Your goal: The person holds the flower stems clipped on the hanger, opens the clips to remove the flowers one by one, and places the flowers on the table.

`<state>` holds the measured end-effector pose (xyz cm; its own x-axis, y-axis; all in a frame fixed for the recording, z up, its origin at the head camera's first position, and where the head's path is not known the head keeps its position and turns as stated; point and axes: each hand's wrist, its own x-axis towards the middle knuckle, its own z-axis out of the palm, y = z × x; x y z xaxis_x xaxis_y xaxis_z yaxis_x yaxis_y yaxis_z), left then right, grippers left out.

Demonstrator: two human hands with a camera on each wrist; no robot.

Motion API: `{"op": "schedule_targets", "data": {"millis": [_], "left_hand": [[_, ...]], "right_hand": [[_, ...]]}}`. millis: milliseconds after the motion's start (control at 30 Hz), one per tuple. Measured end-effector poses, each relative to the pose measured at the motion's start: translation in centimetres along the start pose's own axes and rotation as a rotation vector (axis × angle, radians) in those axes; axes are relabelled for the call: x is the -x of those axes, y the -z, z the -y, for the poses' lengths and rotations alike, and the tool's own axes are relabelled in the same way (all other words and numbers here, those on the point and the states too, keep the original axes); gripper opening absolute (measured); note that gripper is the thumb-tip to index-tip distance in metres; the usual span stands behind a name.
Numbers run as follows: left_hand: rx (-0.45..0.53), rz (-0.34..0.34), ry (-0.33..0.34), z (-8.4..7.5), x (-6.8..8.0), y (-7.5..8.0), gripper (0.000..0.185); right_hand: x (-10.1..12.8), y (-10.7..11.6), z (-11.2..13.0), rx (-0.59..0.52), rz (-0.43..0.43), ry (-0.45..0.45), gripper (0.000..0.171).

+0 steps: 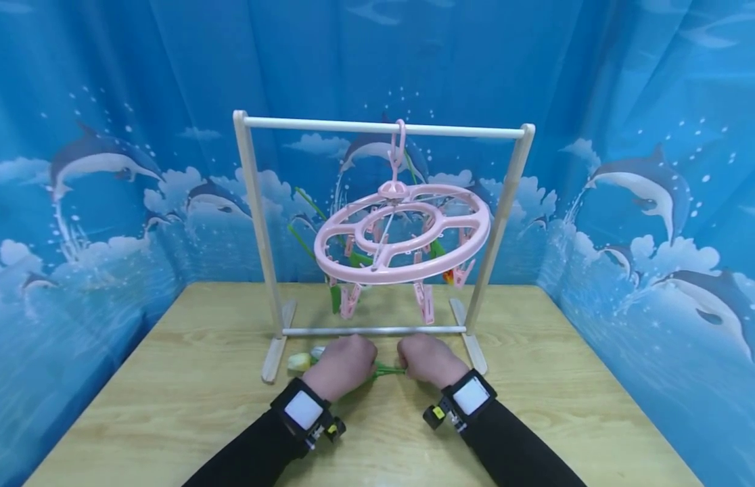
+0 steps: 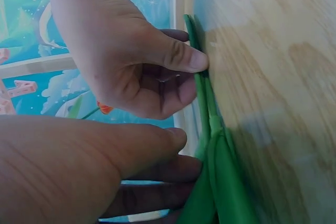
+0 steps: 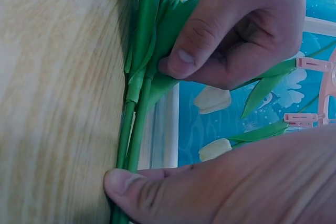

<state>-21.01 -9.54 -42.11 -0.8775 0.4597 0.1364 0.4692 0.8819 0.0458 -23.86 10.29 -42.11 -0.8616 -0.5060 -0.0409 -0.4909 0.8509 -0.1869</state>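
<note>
Artificial tulips with white and pale yellow heads (image 1: 300, 362) and green stems (image 1: 390, 370) lie on the table in front of the rack's lower bar. My left hand (image 1: 346, 365) is over their leafy part; in the right wrist view its thumb and finger pinch at a green leaf (image 3: 170, 30). My right hand (image 1: 431, 358) pinches the lower stems between thumb and fingers, as the left wrist view shows with the stems (image 2: 203, 98) running under the thumb. In the head view the left hand hides the middle of the tulips.
A wooden rack (image 1: 258, 223) stands behind the hands. From its top bar hangs a round pink clip hanger (image 1: 402, 270) with pink clothespins (image 1: 424, 301). Several other tulips hang in its clips, including white ones (image 3: 212, 99) and an orange-red one (image 1: 448, 276). A blue dolphin-print curtain (image 1: 109, 223) surrounds the table.
</note>
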Motion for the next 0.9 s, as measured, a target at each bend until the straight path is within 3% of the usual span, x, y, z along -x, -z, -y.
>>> {"op": "schedule_targets", "data": {"millis": [167, 367, 467, 567, 633, 767, 833, 900], "left_hand": [[-0.018, 0.030, 0.029, -0.5, 0.2, 1.0, 0.036], [-0.131, -0.067, -0.114, -2.3, 1.9, 4.1, 0.036], [-0.078, -0.105, -0.171, -3.3, 2.9, 6.1, 0.034], [-0.020, -0.092, -0.191, -4.1, 3.6, 8.2, 0.029], [0.029, -0.069, -0.195, -4.5, 4.2, 9.7, 0.025], [0.114, -0.068, -0.206, -5.0, 5.4, 12.2, 0.013], [0.145, -0.113, -0.213, -5.1, 6.1, 13.1, 0.010], [0.149, -0.180, -0.221, -5.1, 6.6, 13.8, 0.009]], "right_hand": [[0.3, 0.3, 0.2, -0.001, -0.008, -0.005, 0.025], [1.6, 2.9, 1.8, -0.006, -0.022, -0.034, 0.036], [3.0, 4.5, 3.2, 0.051, -0.078, 0.028, 0.032], [4.4, 6.0, 4.6, 0.115, -0.158, 0.127, 0.018], [5.4, 7.2, 5.5, 0.126, -0.162, 0.165, 0.017], [7.3, 9.9, 7.1, 0.080, -0.075, 0.150, 0.015], [8.3, 11.2, 7.8, 0.050, -0.048, 0.106, 0.015], [9.0, 12.2, 8.2, 0.028, -0.084, 0.088, 0.014]]}}
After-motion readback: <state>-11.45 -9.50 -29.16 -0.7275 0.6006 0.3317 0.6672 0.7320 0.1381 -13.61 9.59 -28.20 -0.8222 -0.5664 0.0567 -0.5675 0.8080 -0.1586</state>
